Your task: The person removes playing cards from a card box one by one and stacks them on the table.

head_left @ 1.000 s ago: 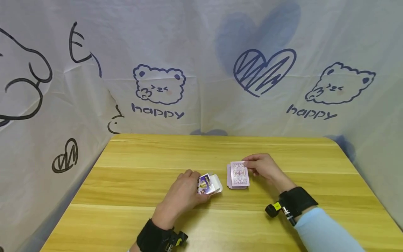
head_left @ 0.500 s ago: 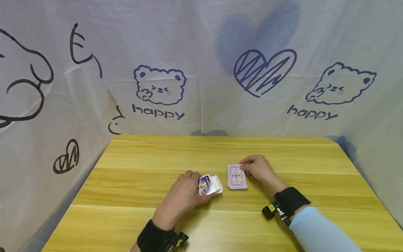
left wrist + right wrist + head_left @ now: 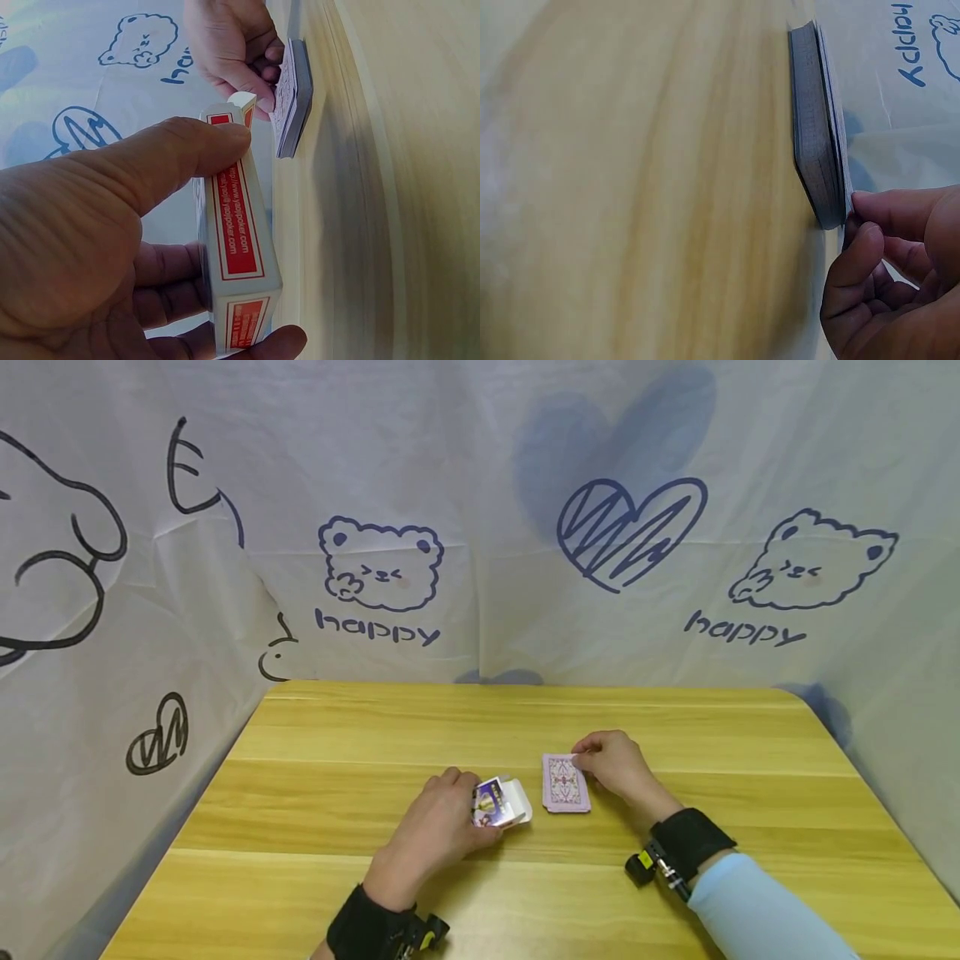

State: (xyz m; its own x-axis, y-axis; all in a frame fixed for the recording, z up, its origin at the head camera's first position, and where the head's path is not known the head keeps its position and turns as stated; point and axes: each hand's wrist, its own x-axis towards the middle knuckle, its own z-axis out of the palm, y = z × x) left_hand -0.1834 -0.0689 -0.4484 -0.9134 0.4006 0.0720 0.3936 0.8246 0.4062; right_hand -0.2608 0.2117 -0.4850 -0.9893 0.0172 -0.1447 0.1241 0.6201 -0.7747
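In the head view my left hand (image 3: 435,831) grips a small playing card box (image 3: 491,804), its white flap open toward the right. The left wrist view shows the thumb along the red-and-white side of the box (image 3: 238,225), fingers on the far side. To the right of it a deck of playing cards (image 3: 566,785) lies face down on the table, pink patterned backs up. My right hand (image 3: 618,768) is at its far right corner. Seen from the right wrist, thumb and index finger (image 3: 900,214) pinch the corner of the top cards on the deck (image 3: 816,139).
A yellow wood-grain table (image 3: 360,718) lies under both hands. White cloth (image 3: 480,460) with drawn bears and hearts hangs behind it and along the sides. Each wrist wears a black band (image 3: 686,843) with a small camera.
My right hand has moved slightly left and down, bringing the top cards from an offset position into line with the deck below. The left hand and the box have stayed in place.
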